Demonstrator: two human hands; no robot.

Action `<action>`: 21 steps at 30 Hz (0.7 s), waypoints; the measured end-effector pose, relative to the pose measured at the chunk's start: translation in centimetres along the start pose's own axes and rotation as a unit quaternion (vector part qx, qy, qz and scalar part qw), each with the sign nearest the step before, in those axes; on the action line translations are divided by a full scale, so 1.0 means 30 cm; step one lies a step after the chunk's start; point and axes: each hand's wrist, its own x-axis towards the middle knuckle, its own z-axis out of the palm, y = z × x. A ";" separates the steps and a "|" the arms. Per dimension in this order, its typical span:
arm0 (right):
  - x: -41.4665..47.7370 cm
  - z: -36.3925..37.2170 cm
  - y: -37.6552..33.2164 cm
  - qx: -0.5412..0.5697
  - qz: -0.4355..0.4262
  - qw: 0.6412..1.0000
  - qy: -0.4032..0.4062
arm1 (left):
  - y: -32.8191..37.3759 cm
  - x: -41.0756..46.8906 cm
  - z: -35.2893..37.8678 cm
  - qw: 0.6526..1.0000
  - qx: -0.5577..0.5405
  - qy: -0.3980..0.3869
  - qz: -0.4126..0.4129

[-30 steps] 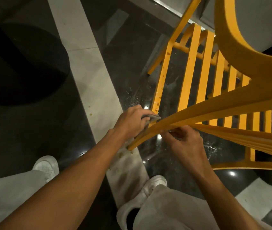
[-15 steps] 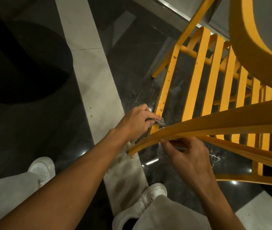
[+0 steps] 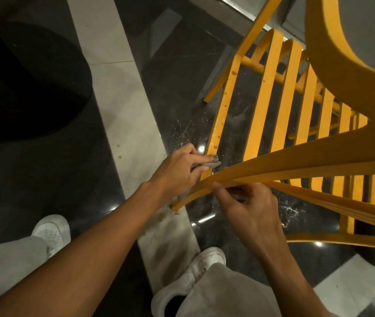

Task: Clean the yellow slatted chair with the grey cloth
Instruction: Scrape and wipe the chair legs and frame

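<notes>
Left hand (image 3: 179, 171), arm reaching in from lower left, fingers curled on one grey cloth (image 3: 208, 164), pressing it to the near end of the outermost seat slat. Right hand (image 3: 248, 209) clenched round a curved backrest rail, thumb on top. One yellow slatted chair (image 3: 282, 106) stands on dark floor (image 3: 44, 179), its left edge beside the pale strip (image 3: 122, 99). Two white shoes (image 3: 52, 232) below.
</notes>
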 end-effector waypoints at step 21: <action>-0.028 0.022 -0.052 0.044 -0.021 0.998 0.032 | 0.039 0.066 0.016 0.999 0.030 0.026 -0.024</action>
